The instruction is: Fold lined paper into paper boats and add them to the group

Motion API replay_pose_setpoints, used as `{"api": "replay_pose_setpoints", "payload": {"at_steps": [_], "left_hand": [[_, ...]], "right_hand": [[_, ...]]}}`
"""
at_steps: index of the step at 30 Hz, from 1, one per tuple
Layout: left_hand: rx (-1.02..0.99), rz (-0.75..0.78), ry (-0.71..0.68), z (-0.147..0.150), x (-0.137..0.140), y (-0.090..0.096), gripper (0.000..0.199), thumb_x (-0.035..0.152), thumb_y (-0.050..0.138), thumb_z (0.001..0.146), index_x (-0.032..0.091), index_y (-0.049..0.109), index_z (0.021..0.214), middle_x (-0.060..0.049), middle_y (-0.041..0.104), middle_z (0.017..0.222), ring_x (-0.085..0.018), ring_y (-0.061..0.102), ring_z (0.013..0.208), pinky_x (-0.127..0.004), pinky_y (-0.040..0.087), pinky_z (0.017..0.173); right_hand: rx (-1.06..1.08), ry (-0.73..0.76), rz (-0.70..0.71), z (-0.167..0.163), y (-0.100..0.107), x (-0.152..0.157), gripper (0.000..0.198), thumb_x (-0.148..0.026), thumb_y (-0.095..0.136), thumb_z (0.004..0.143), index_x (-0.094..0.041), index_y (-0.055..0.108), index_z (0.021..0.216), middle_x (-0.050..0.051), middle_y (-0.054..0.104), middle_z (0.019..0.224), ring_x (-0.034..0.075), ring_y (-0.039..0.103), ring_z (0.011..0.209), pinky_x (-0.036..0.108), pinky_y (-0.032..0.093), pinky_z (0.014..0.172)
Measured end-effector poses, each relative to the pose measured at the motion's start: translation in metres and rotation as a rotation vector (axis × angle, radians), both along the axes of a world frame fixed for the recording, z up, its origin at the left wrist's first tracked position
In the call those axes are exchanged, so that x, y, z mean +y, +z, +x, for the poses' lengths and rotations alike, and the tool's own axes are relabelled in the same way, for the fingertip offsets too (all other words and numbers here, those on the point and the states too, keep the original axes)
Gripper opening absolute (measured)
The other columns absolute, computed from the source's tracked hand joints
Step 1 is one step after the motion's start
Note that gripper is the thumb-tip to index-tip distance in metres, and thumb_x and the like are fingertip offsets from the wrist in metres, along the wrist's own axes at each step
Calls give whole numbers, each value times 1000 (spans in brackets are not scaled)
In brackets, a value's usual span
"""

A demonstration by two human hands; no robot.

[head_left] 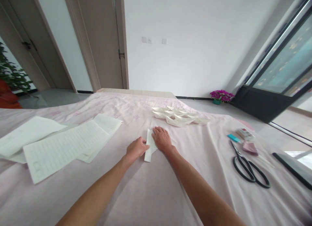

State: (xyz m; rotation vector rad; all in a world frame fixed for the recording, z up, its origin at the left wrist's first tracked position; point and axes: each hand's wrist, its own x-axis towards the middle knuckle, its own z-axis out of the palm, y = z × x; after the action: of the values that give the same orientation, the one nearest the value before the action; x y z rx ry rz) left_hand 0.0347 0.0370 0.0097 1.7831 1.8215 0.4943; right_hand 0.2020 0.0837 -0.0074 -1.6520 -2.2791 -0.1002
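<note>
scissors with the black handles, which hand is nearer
Right. The right hand lies on the folded paper, to the left of the scissors; the left hand is farther left, at the paper's left edge.

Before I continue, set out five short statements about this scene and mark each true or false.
1. The left hand and right hand both touch the folded paper. True.
2. The scissors are in the right hand. False: they lie on the cloth, right of both hands.
3. Pointed paper shapes sit beyond the hands. True.
4. Loose sheets lie left of the hands. True.
5. The loose sheets cover the scissors. False: they lie well apart.
</note>
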Motion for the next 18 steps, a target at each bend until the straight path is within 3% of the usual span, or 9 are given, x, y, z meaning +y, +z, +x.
{"api": "replay_pose_setpoints", "payload": {"at_steps": [3,6,11,16,18], "left_hand": [[-50,25,-2,5,0,-3,20,35,65,76,20,67,89,-3,74,88,-19,68,79,-24,44,66],[-90,104,35,7,-6,0,16,32,57,83,19,64,89,-4,73,88,-18,67,81,-25,44,69],[-56,403,149,-1,-19,13,10,26,50,89,21,56,95,-3,70,92,-16,65,76,-26,44,71],[7,675,10,-11,-30,11,10,26,47,93,21,51,101,-5,66,102,-19,67,89,-29,49,73],[-11,722,-58,-13,-34,7,15,23,45,94,21,49,109,-7,64,109,-21,66,97,-33,52,79]], "right_hand": [[24,-19,25,0,7,-4,35,-30,43,99,-20,55,131,11,56,134,22,47,124,37,36,102],[87,-31,85,2,13,-14,34,-28,39,100,-21,58,128,10,60,123,22,53,112,36,40,96],[495,78,182,-7,15,-41,37,-37,42,99,-21,57,128,9,61,113,20,56,103,35,47,91],[980,171,-126,-36,24,-57,56,-44,50,93,-24,37,145,11,51,134,18,59,94,31,53,76],[1080,202,-228,-44,28,-58,56,-43,55,90,-26,41,141,9,53,132,19,59,93,31,53,75]]}}
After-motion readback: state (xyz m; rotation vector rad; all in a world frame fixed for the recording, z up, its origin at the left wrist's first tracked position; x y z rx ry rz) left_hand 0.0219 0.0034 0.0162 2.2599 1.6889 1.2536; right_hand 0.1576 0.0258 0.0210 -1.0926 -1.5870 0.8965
